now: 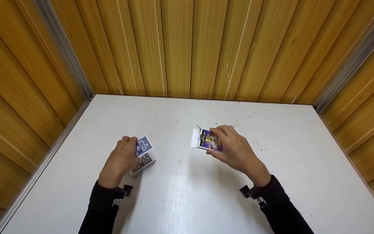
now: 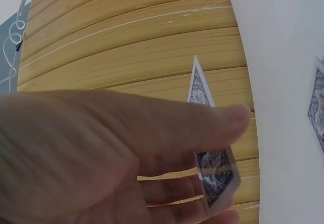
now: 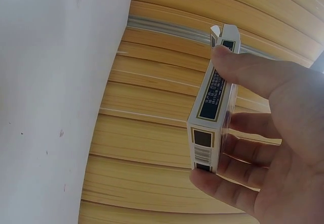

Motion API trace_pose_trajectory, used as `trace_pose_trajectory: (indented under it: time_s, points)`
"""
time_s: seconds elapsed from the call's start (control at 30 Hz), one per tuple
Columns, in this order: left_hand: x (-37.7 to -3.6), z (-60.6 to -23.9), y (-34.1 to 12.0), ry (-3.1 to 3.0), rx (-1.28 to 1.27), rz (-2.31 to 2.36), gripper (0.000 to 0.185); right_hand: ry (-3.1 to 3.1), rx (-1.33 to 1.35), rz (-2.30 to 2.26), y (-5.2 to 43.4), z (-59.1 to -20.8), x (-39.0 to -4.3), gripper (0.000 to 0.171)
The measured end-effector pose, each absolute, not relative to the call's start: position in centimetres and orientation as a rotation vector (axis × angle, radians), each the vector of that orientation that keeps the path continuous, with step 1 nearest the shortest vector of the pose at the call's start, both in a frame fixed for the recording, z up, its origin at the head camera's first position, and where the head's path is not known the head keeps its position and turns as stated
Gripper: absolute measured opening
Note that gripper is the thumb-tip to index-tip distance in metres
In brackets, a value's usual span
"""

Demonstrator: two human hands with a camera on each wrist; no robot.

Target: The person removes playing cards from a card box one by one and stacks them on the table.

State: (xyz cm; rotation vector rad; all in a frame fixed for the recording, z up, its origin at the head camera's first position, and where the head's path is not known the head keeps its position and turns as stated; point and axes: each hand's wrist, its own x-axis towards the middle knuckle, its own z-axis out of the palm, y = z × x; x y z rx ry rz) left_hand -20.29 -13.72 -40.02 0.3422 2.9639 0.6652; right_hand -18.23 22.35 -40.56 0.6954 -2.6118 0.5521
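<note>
My left hand (image 1: 122,159) pinches a blue-backed playing card (image 1: 143,145) between thumb and fingers, just above a small stack of cards (image 1: 142,163) lying on the white table (image 1: 187,195). In the left wrist view the card (image 2: 215,171) stands edge-on behind my thumb (image 2: 202,128), and another card (image 2: 318,102) shows at the right edge. My right hand (image 1: 235,149) holds a purple card box (image 1: 206,140) with its white flap open to the left, raised over the table's middle. In the right wrist view the box (image 3: 212,107) sits between thumb and fingertips.
Yellow wood-panelled walls (image 1: 187,45) close in the table on three sides, with metal corner strips (image 1: 67,52). Small dark specks lie scattered on the tabletop near the back. Black sleeves and wrist camera mounts (image 1: 122,193) are at the bottom.
</note>
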Motion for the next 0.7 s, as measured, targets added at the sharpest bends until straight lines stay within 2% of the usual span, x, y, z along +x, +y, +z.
trace_pose_trajectory:
  time_s: [0.33, 0.7]
  points:
    - [-21.0, -41.2, -14.0, 2.834, 0.273, 0.603, 0.067, -2.624, 0.688, 0.547, 22.5, -40.9, -18.3, 0.067]
    - [-21.5, -42.9, -14.0, 2.795, 0.292, 0.56, 0.051, -2.652, 0.686, 0.55, 22.4, -41.0, -18.5, 0.066]
